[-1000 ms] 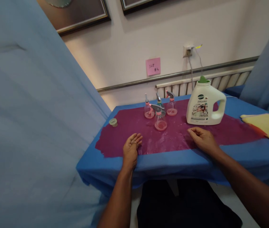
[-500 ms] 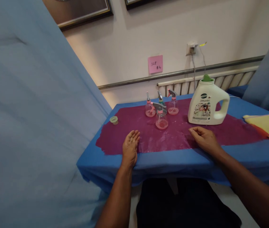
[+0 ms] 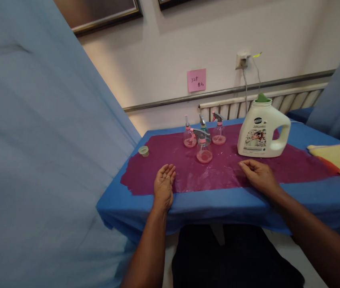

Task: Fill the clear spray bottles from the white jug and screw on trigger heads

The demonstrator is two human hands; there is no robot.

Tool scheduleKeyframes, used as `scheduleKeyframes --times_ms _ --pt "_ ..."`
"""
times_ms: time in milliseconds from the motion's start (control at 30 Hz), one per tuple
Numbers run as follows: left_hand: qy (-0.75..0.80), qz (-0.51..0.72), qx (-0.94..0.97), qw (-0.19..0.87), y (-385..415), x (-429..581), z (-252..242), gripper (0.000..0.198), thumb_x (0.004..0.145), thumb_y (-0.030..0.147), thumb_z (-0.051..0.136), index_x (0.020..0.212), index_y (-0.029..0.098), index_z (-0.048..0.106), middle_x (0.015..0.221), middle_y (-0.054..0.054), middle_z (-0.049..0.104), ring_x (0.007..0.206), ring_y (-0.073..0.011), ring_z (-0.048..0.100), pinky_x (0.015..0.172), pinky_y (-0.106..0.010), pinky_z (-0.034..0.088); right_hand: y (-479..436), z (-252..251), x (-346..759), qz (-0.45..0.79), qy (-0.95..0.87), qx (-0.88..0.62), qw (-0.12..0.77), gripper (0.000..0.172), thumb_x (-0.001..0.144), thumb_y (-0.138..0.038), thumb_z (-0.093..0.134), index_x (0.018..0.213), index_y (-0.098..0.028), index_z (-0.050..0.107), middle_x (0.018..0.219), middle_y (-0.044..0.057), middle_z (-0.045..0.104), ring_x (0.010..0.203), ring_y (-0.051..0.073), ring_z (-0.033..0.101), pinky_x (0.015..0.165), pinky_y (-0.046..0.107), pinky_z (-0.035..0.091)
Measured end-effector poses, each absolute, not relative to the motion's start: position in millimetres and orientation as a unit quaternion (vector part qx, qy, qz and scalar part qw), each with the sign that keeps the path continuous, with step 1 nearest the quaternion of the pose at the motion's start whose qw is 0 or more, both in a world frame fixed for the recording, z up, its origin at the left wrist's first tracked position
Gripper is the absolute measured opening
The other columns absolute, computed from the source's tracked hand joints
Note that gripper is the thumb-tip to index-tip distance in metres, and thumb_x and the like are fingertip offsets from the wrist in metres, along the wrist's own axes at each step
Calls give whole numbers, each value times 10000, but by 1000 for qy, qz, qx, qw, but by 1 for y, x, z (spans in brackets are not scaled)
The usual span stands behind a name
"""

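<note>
My left hand (image 3: 164,185) rests on the near part of the purple sheet (image 3: 146,176), fingers stretched forward and holding nothing. My right hand (image 3: 258,174) lies on the same sheet with its fingers curled under, and nothing shows in them. Beyond my hands stand several small clear spray bottles (image 3: 203,149) with pink liquid in the bottom. A white detergent jug (image 3: 262,130) with a green cap stands just behind my right hand. A small green cap (image 3: 143,151) sits at the sheet's left corner.
The table is covered in blue cloth (image 3: 217,206). A yellow cloth (image 3: 339,158) lies at the right end. Blue fabric (image 3: 38,160) fills the left side. A pink note (image 3: 196,80), a socket with cable and a radiator are on the wall behind.
My left hand's fingers have straightened and drawn together from a loose curl. My right hand has hardly moved. The view shifted slightly.
</note>
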State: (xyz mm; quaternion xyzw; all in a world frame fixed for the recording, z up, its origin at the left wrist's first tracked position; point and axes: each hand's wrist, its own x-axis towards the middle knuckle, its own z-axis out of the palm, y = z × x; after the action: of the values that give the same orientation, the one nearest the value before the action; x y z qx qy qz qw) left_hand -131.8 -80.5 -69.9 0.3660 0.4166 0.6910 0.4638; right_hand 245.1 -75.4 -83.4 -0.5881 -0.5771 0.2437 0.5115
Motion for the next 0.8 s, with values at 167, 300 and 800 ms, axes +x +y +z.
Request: scheduleKeyframes --times_ms 167,300,800 --pt "418 699 359 456 -81 -129 -68 396 907 278 836 1279 265 699 1484 -144 729 1503 -313 682 1350 -551 450 -76 -83 246 241 -584 -586 507 452 949 -627 658 912 -199 797 722 39 718 656 195 617 637 325 470" --pt "409 714 356 443 -90 -125 -59 474 800 159 804 1244 285 698 1598 -101 666 1608 -301 586 1398 -520 391 -78 -82 246 241 -586 -584 507 442 956 -629 669 907 -209 802 694 33 711 630 196 611 615 328 465" --pt "235 634 329 659 -139 -73 6 956 959 1016 428 1699 416 507 1727 -108 600 1701 -427 431 1287 -694 472 -81 -87 248 218 -607 -587 490 407 976 -596 646 965 -235 833 917 78 837 763 245 725 692 357 528"
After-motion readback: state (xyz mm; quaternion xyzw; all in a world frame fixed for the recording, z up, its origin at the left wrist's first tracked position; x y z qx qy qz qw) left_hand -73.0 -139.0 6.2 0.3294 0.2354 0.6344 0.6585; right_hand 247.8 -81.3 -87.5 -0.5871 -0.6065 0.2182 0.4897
